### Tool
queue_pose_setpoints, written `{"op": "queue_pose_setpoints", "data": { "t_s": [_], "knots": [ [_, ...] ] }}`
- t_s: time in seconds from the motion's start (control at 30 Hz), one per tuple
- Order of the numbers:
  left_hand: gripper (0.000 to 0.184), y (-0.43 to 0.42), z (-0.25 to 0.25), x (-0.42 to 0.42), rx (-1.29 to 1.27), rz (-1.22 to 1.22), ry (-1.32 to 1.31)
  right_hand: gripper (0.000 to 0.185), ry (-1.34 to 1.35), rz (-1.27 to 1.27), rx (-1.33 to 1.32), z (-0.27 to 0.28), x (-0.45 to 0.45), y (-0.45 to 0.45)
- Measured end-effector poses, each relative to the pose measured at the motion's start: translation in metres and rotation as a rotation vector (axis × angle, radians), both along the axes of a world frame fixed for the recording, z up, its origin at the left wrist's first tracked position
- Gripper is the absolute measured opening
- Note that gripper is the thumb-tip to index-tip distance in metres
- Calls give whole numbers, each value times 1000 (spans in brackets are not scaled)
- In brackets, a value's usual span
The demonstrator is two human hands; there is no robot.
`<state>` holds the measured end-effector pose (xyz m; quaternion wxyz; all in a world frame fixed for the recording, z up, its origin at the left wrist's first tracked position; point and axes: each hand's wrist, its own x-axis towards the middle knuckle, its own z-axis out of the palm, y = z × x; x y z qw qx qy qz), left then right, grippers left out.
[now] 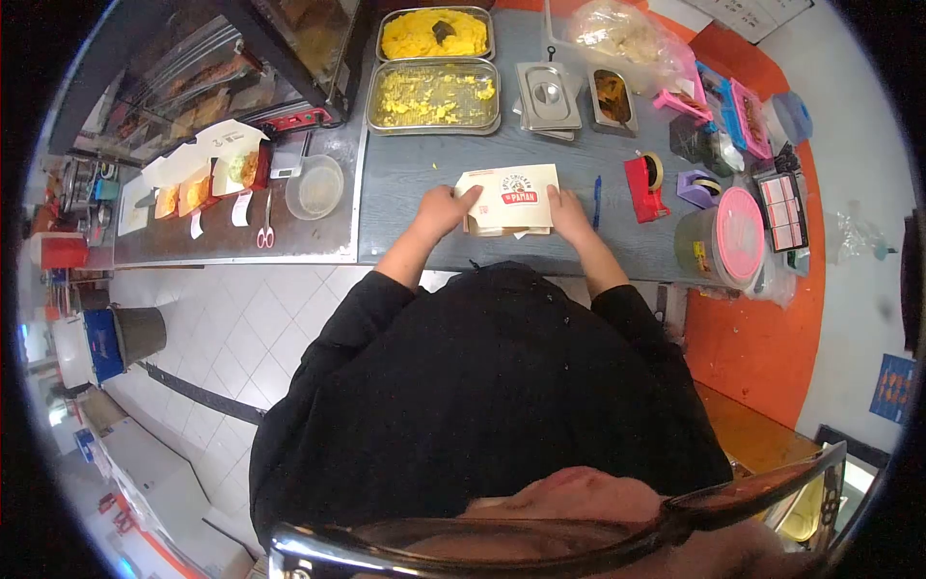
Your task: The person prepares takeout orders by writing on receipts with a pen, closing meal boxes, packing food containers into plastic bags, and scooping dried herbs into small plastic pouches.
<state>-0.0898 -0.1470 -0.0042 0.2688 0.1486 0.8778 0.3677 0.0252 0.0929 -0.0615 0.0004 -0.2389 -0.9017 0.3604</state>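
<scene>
Both hands — left [447, 209], right [571, 213] — pinch a printed food box [509, 198] by opposite sides, below the metal trays [434, 95].

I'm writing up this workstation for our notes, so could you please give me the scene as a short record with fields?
left hand: holds the left side of the cream printed box
right hand: holds its right side
right of box: blue pen, red tape dispenser, pink-lidded tub
beyond box: metal tray of heaped yellow food; lidded metal container
far left: scissors, open boxes with food
unclear: whether the cream printed box contains anything
</scene>
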Motion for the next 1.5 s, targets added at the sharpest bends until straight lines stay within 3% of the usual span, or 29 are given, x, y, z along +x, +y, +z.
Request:
{"op": "queue_pose_setpoints", "data": {
  "t_s": [0.1,0.27,0.33,0.37,0.4,0.43,0.47,0.5,0.53,0.57,0.6,0.73,0.8,0.97,1.0,1.07,1.13,1.2,1.27,1.3,1.37,1.5],
  "knots": [
    [67,3,21,2,-67,-87,-33,60,1,10,-37,6,3,0],
    [54,19,9,22,-125,-38,-155,50,-3,21,-27,2,1,-3],
    [50,19,-28,32,-301,-39,283,46,-12,-4,-27,4,6,-13],
    [56,16,-30,37,-38,68,326,44,161,-20,36,2,9,-20],
    [56,15,-32,34,-35,66,328,50,336,-34,100,0,9,-21],
    [59,14,-34,30,-88,-106,592,50,337,-36,101,1,10,-17],
    [62,14,-28,27,-141,-280,853,56,368,189,270,10,11,-11],
    [62,14,-27,24,-142,-281,851,64,391,417,436,20,14,-6],
    [67,14,-27,19,-80,-483,829,64,389,420,434,32,16,0],
    [72,13,-26,17,-16,-685,802,67,320,574,375,47,18,6],
    [72,12,-20,17,-17,-682,802,70,249,728,316,55,17,10],
    [75,16,-6,20,-67,-755,780,68,212,776,367,58,11,20],
    [73,21,-8,19,-142,-780,796,58,166,851,535,61,10,18],
    [69,19,-18,14,-118,-818,811,55,171,859,487,57,7,20],
    [69,18,-10,20,-105,-825,810,52,295,849,479,59,13,15],
    [69,21,6,27,-144,-786,809,50,413,812,500,66,21,34],
    [73,25,-8,29,-143,-802,834,36,351,526,300,61,29,61],
    [74,32,-15,39,-306,-662,837,25,589,-195,237,19,55,118],
    [71,44,-13,54,-318,-569,838,24,474,-713,478,-25,82,189],
    [70,49,-6,59,-348,-512,800,24,471,-716,477,-23,91,212],
    [69,53,-3,64,-385,-470,763,25,-47,-665,-421,-16,102,240],
    [68,57,-6,66,-351,-419,797,27,-118,-543,-663,-12,101,255]
  ]
}}
